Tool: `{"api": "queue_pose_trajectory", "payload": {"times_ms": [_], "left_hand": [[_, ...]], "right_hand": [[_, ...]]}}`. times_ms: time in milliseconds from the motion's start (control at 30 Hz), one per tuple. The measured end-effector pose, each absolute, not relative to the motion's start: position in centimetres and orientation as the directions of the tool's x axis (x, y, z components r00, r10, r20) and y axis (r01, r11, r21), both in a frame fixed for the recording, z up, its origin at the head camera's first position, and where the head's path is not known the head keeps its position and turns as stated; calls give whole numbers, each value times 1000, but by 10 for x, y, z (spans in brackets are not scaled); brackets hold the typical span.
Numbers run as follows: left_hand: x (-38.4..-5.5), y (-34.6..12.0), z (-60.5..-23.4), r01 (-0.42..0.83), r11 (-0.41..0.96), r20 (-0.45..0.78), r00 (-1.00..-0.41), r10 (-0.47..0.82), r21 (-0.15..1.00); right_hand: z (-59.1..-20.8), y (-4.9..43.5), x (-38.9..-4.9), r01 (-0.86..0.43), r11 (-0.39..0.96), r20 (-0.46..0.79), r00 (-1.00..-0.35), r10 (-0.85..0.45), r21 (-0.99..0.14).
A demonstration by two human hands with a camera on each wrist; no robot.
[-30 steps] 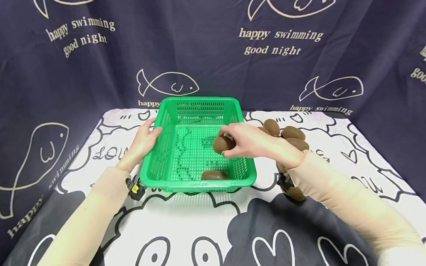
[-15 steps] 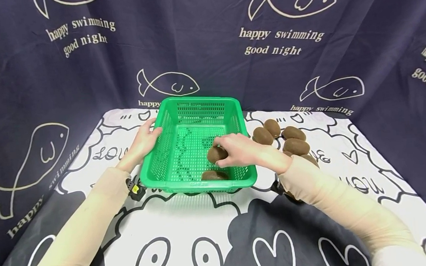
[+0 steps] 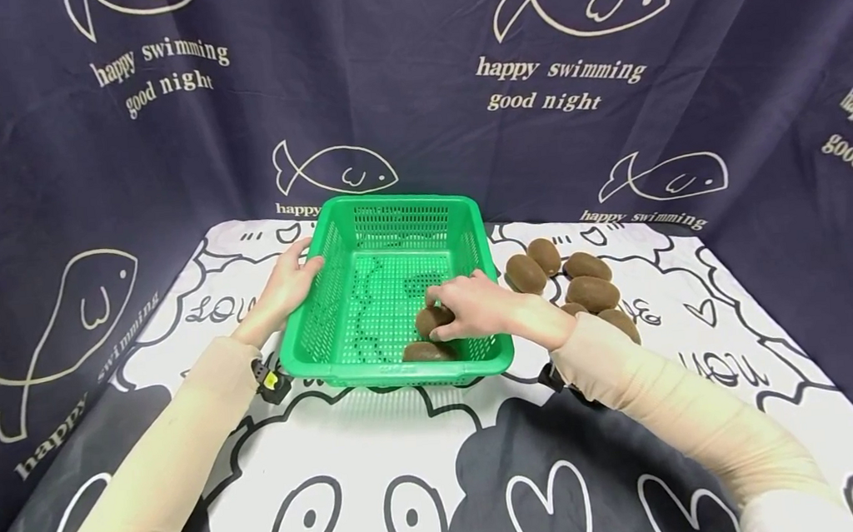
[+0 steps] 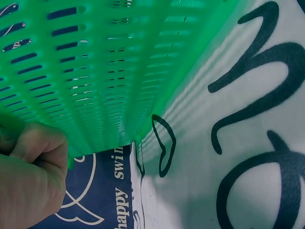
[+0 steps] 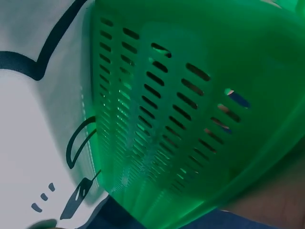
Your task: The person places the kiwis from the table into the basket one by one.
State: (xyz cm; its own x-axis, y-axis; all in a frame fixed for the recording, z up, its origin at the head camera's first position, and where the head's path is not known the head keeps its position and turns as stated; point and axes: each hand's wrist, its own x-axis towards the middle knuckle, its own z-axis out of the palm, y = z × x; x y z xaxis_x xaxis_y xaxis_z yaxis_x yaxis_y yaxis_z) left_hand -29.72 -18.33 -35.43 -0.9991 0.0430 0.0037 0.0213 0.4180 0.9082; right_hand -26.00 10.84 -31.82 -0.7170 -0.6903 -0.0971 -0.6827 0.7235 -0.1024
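In the head view a green plastic basket with slotted walls stands on the table. My left hand grips its left rim; the left wrist view has that hand's curled fingers at the basket wall. Reaching over the right side, my right hand pinches a brown kiwi low inside the basket. Just in front of it, a second kiwi lies on the basket floor against the near wall. In the right wrist view the basket wall hides the held kiwi.
Several loose kiwis lie on the table to the right of the basket, some partly behind my right forearm. The table wears a white and dark patterned cloth. A dark blue curtain with fish drawings hangs close behind.
My right hand has lowered the kiwi deeper into the basket, moving slightly left and toward me. My left hand stays at the rim, and the basket has not moved.
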Motion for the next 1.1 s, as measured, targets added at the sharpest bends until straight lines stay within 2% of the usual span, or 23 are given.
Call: {"api": "queue_pose_trajectory", "payload": {"times_ms": [233, 367, 467, 600, 700, 867, 1000, 1100], "left_hand": [[-297, -184, -354, 22, 400, 3, -999, 49, 916], [-297, -184, -354, 17, 396, -4, -999, 51, 918], [-297, -184, -355, 23, 404, 2, -999, 52, 915], [-297, -183, -356, 21, 408, 1, -999, 49, 913], [-298, -184, -357, 15, 401, -3, -999, 46, 916], [-296, -185, -356, 14, 387, -4, -999, 45, 922], [-296, -185, -356, 24, 383, 7, -999, 47, 923], [-297, -184, -356, 33, 381, 17, -999, 46, 924]], "right_hand": [[-316, 109, -258, -695, 710, -128, -699, -704, -111], [-309, 113, -253, -705, 695, -106, -687, -719, -145], [-299, 120, -248, -710, 686, -43, -689, -724, -161], [-289, 138, -242, -731, 664, 137, -683, -718, -158], [-285, 156, -237, -711, 680, 262, -701, -664, -179], [-284, 187, -224, -604, 772, 355, -778, -518, -196], [-294, 210, -208, -528, 837, 378, -811, -447, -142], [-306, 223, -196, -475, 875, 347, -840, -417, -97]]}}
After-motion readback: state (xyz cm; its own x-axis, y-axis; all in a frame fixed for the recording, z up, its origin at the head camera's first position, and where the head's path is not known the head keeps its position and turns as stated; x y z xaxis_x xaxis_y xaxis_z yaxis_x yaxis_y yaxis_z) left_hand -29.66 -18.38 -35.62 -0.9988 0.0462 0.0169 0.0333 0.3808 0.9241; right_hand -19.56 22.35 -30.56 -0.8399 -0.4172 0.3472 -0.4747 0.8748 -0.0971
